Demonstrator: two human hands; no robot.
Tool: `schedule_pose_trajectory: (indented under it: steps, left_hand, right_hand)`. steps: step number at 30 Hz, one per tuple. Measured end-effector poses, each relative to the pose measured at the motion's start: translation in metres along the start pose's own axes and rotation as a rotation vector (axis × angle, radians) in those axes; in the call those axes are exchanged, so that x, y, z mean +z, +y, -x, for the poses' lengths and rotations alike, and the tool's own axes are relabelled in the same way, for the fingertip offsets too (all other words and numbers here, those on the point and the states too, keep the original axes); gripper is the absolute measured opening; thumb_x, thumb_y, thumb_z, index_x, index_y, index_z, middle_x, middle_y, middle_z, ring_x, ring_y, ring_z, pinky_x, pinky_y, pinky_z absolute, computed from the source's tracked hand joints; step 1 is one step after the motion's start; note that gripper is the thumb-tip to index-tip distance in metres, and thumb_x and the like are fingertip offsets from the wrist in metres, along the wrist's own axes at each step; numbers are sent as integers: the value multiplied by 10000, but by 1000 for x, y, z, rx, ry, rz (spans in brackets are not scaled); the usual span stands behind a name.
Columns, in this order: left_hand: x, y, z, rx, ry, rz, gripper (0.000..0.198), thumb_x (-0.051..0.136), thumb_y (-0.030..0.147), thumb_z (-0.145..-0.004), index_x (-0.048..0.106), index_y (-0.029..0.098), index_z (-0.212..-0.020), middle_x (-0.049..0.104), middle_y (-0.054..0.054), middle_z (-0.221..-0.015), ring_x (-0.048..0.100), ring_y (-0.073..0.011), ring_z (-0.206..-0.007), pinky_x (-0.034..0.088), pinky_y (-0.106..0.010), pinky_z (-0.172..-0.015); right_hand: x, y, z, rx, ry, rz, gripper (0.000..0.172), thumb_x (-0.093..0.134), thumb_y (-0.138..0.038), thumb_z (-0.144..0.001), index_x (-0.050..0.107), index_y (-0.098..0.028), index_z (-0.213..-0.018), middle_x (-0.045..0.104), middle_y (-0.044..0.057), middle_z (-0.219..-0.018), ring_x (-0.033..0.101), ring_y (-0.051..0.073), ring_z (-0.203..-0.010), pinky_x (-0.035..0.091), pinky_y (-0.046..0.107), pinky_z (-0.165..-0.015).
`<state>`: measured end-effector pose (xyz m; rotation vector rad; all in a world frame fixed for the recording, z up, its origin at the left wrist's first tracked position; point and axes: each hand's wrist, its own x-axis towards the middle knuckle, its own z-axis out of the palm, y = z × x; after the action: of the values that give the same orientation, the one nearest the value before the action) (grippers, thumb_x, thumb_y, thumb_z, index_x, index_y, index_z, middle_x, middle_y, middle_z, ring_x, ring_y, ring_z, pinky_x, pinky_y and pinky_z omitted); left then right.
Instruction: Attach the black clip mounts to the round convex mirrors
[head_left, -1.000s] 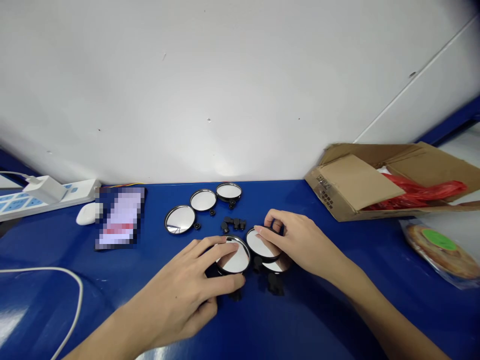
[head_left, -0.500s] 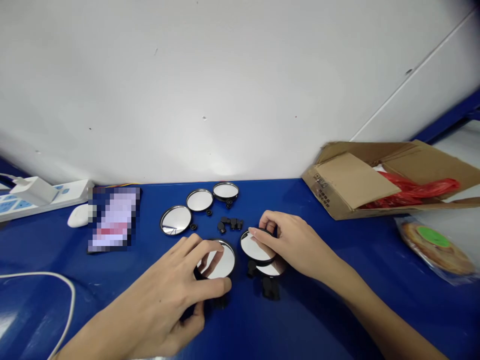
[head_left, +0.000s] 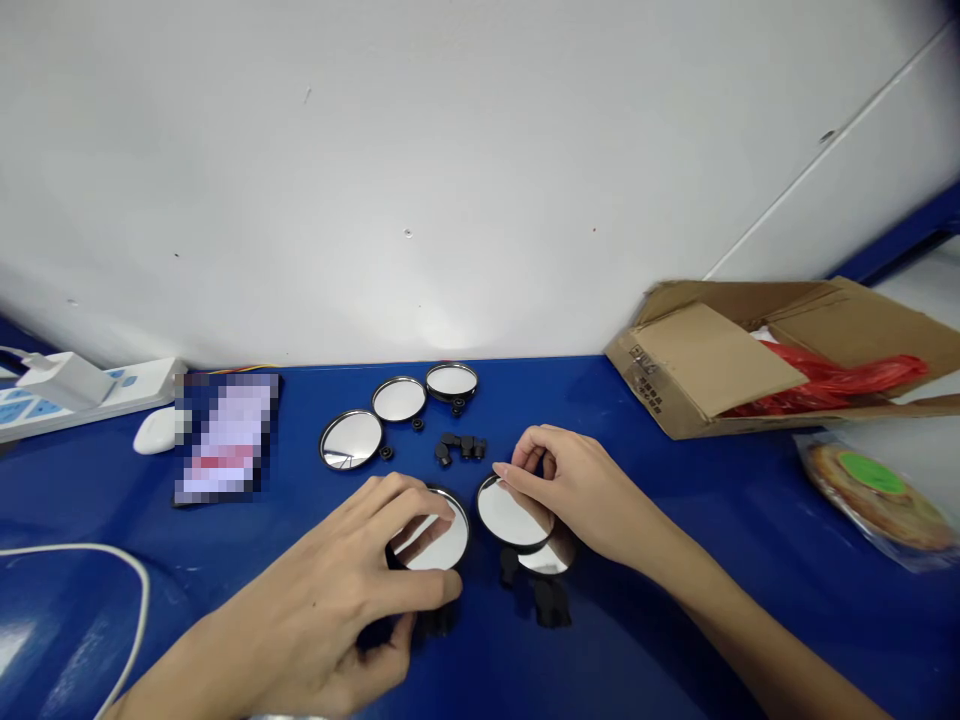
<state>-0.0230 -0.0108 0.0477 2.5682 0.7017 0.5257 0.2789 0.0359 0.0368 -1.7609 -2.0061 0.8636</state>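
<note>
Fingers of the left hand were closed over a round mirror and around its rim, while a tilted mirror was pinched narrowly by its edge in the right hand. Black mounts were laid at twelve o'clock from the hands, and three further mirrors at eleven o'clock, on a blue table.

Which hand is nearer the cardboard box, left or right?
Right. The right hand sits in front of and to the left of the cardboard box; the left hand lies farther left.
</note>
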Motion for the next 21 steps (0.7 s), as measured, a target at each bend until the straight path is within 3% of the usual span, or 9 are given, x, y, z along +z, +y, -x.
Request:
schedule_pose_trajectory:
  steps: [7, 13, 17, 21]
  left_hand:
    - [-1, -1, 2, 2, 8, 66, 629, 630, -41, -866, 757, 290, -1386, 638, -136, -1355, 604, -345, -1287, 579, -524, -1029]
    - [-1, 0, 2, -6, 10, 107, 633, 621, -42, -880, 750, 298, -1398, 639, -125, -1357, 607, -328, -1293, 575, -518, -1052]
    - [0, -1, 3, -10, -1, 106, 635, 640, -49, -862, 762, 291, -1384, 644, -125, -1342, 608, -326, -1269, 571, -518, -1047]
    - [0, 0, 5, -17, -3, 101, 650, 643, -48, -848, 763, 293, -1388, 645, -128, -1359, 602, -336, -1296, 566, -527, -1063]
  right_hand:
    - [-1, -5, -1, -89, 49, -34, 213, 678, -393, -1063, 707, -264, -896, 753, 9, -910, 700, 227, -894, 500, 362, -781]
    - [-1, -11, 4, -295, 111, 0, 104, 711, -303, -1068, 724, -267, -971, 736, 22, -1035, 648, 242, -1033, 499, 401, -904]
    - [0, -17, 11, -450, 55, -13, 102, 726, -213, -1054, 709, -254, -962, 712, 26, -1018, 634, 231, -988, 498, 415, -948]
    - [2, -22, 16, -503, -43, 9, 165, 814, -162, -986, 686, -258, -946, 703, 5, -980, 631, 232, -977, 481, 440, -1010]
